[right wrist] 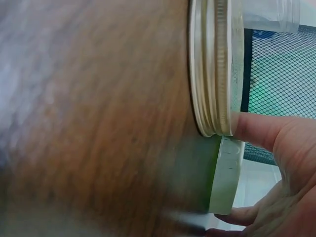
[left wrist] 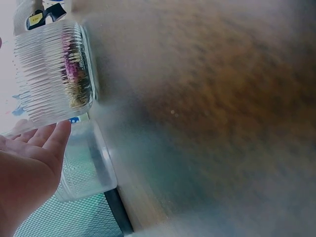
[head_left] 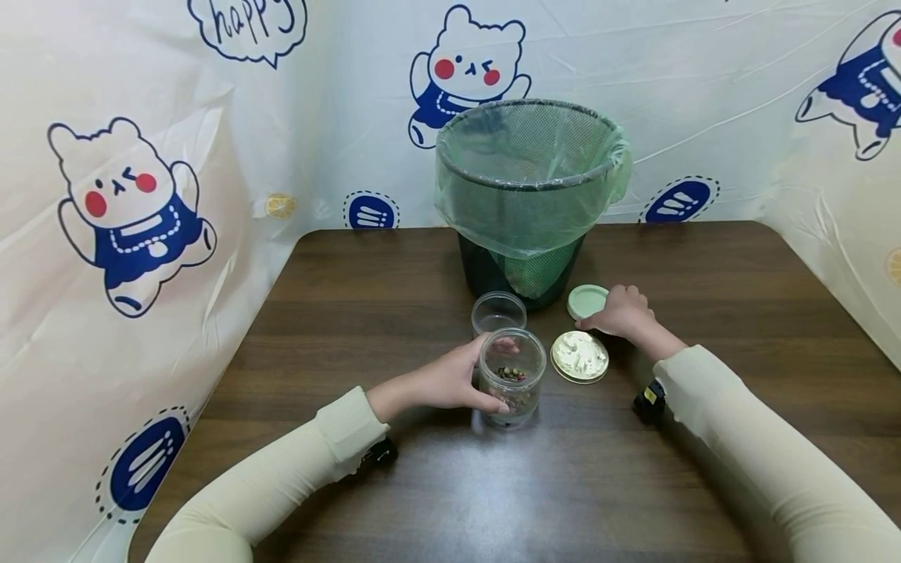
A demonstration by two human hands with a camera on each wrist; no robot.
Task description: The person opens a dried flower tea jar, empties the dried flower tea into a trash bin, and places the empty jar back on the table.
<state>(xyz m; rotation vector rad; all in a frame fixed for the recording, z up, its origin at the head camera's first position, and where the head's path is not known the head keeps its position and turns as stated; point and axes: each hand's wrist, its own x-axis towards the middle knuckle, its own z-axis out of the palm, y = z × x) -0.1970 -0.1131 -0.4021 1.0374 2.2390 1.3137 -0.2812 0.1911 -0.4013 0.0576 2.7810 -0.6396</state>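
Note:
My left hand [head_left: 457, 379] holds a clear ribbed jar [head_left: 512, 395], thumb along its near side and fingers round the far side. Dried bits [head_left: 511, 374], greenish and dark from above, lie in the bottom; the left wrist view shows purple and yellowish ones [left wrist: 74, 74]. No lid covers the jar. At the right, my right hand [head_left: 622, 313] grips a pale green lid [head_left: 587, 299] by its edge, thumb on one side and fingers on the other. Right beside that thumb lies a gold screw lid [right wrist: 212, 69], its whitish inner face [head_left: 579, 356] upward.
Behind the jar stands a clear empty container [head_left: 498, 311]. A black mesh bin [head_left: 521, 266] with a green liner [head_left: 524, 211] rises at the back of the brown wooden table [head_left: 366, 313]. A printed curtain [head_left: 338, 94] hangs round the table.

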